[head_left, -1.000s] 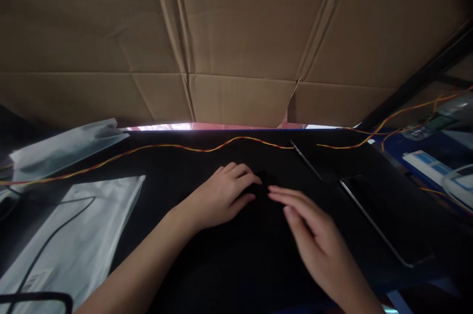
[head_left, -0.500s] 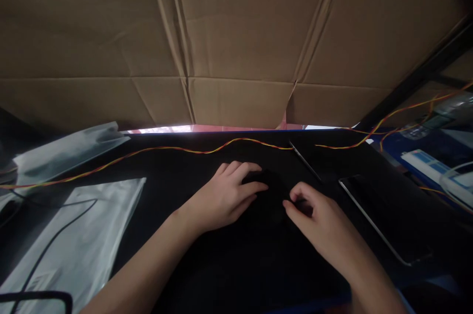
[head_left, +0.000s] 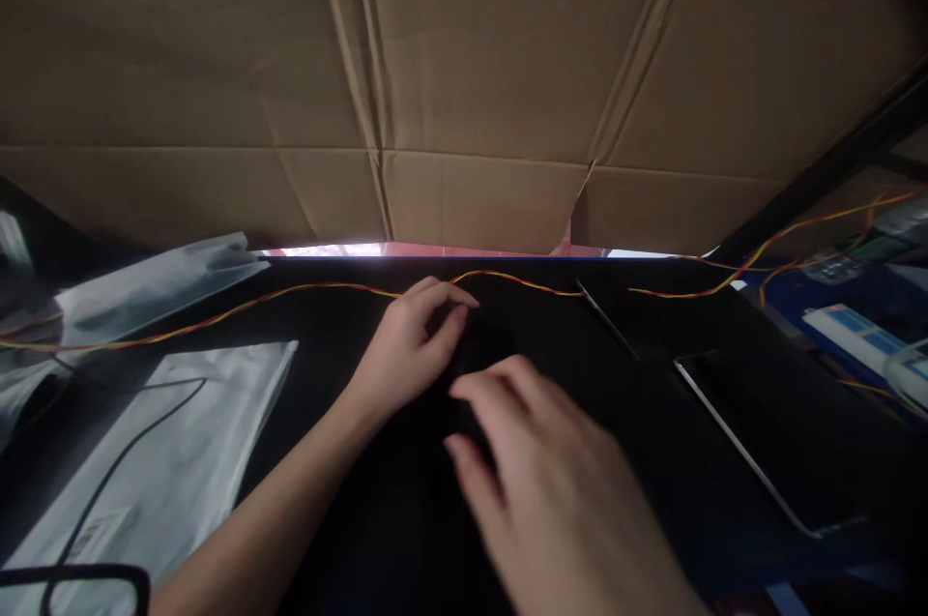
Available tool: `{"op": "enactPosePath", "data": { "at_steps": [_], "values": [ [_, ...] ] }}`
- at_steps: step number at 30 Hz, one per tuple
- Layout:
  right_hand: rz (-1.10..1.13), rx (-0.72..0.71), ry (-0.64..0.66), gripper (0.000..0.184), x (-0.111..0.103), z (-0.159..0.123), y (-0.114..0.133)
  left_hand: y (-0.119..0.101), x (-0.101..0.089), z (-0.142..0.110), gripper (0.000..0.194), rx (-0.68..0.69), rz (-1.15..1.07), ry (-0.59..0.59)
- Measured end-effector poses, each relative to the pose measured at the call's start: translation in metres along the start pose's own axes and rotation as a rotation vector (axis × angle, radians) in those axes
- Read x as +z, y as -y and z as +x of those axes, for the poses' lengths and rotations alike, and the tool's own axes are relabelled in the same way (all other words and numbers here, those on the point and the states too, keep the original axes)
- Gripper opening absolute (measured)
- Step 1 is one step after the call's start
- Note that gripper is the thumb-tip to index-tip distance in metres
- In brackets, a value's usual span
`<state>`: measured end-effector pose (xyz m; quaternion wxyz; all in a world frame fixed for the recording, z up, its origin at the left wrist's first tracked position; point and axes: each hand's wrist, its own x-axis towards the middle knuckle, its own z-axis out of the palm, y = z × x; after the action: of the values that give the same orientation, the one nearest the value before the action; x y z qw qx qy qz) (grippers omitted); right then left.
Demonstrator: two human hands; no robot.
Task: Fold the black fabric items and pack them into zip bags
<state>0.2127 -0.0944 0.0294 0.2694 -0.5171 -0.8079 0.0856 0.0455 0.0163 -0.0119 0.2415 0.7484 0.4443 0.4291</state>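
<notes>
My left hand (head_left: 413,336) rests low over the black tabletop, beside the red-and-yellow twisted wire (head_left: 326,285), which passes behind its knuckles. Its thumb and forefinger tips come close together; whatever lies between them is lost against the dark surface. Nearer to me, my right hand (head_left: 558,461) is slightly blurred, its thumb and fingers curved and apart, with nothing visible in the gap. A dark flat phone-like device (head_left: 761,442) with a light edge lies to the right of this hand. Behind it is another thin dark slab (head_left: 630,316), touched by the wire.
Clear plastic bags (head_left: 166,442) lie on the left, with a black cable (head_left: 116,461) across one. A brown cardboard sheet (head_left: 478,65) rises behind the table. At the right are a white-and-blue box (head_left: 862,336) and a clear plastic bottle (head_left: 833,268).
My right hand has moved left and nearer to me, with its fingers wider apart. My left hand has shifted left and farther away, its thumb and forefinger drawing together. The view has shifted slightly.
</notes>
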Motion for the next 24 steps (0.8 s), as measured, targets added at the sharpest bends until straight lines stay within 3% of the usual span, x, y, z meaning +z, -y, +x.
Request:
{"op": "enactPosePath", "data": {
  "at_steps": [3, 5, 7, 9, 11, 15, 18, 20, 22, 24],
  "values": [
    [0.375, -0.079, 0.141, 0.030, 0.004, 0.002, 0.007, 0.005, -0.009, 0.006, 0.019, -0.089, -0.048, -0.094],
    [0.518, -0.045, 0.123, 0.039, -0.004, -0.003, -0.003, 0.006, -0.013, 0.008, 0.019, -0.121, -0.078, -0.138],
    [0.478, -0.008, 0.074, 0.040, -0.011, -0.009, -0.018, 0.005, -0.014, 0.008, 0.019, -0.127, -0.097, -0.155],
    [0.372, -0.046, 0.109, 0.035, -0.009, -0.013, -0.032, 0.004, -0.011, 0.005, 0.019, -0.118, -0.101, -0.147],
    [0.267, -0.148, 0.199, 0.034, 0.002, -0.012, -0.038, 0.003, -0.006, 0.003, 0.018, -0.101, -0.091, -0.127],
    [0.177, -0.310, 0.425, 0.051, 0.028, 0.002, -0.038, -0.006, -0.007, 0.003, 0.019, -0.047, -0.031, -0.133],
    [0.276, -0.355, 0.500, 0.047, 0.022, 0.023, -0.047, -0.027, -0.024, 0.000, 0.020, 0.054, 0.140, -0.141],
    [0.419, -0.277, 0.401, 0.042, 0.011, 0.039, -0.061, -0.044, -0.040, -0.013, 0.021, 0.088, 0.352, -0.083],
    [0.530, -0.207, 0.167, 0.036, 0.006, 0.052, -0.078, -0.051, -0.054, -0.038, 0.026, 0.028, 0.567, -0.034],
    [0.551, -0.155, -0.048, 0.036, 0.011, 0.059, -0.094, -0.043, -0.064, -0.075, 0.035, -0.078, 0.752, -0.079]
  ]
}}
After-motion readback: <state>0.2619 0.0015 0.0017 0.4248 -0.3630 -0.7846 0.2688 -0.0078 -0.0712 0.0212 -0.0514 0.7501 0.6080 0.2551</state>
